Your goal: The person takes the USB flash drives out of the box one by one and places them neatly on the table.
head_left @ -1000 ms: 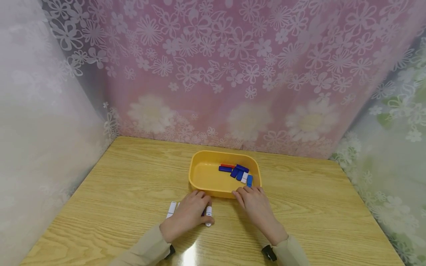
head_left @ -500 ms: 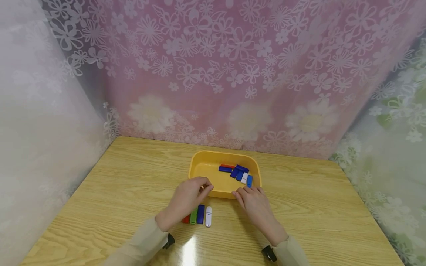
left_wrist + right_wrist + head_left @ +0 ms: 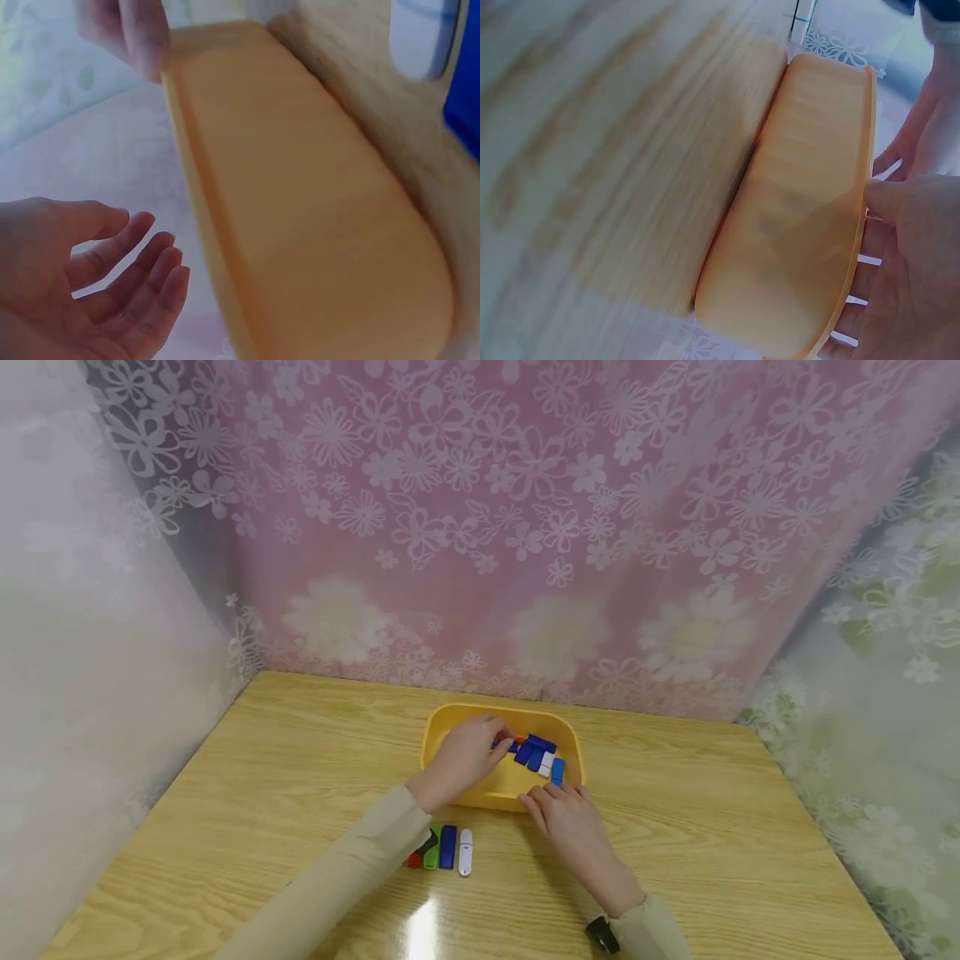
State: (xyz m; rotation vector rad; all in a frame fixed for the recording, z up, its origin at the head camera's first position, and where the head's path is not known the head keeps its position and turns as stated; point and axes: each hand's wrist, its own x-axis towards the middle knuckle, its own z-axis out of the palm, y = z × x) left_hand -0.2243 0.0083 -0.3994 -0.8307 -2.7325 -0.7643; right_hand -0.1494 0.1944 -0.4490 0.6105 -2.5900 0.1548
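- Liable to jostle dark blue sticks (image 3: pixel 525 752) with left hand (image 3: pixel 459 758), relaxed and empty inside yellow tray (image 3: pixel 491 801); hard to judge contact behind the fingers.
- Liable to skid the tray by tugging its near rim, gripped toward the right with right hand (image 3: pixel 576 827).
- Liable to scatter green stick (image 3: pixel 432 860) and blue stick (image 3: pixel 447 847), in front of the tray, by dragging black strap (image 3: pixel 430 841) low.
- Stocked, toward the tray's right (a loose, overlapping heap), with those dark blue sticks plus white stick (image 3: pixel 547 764), light blue stick (image 3: pixel 558 771) and partly hidden red stick (image 3: pixel 520 739).

white glare (image 3: pixel 422 931) on the tabletop (image 3: pixel 712 827)
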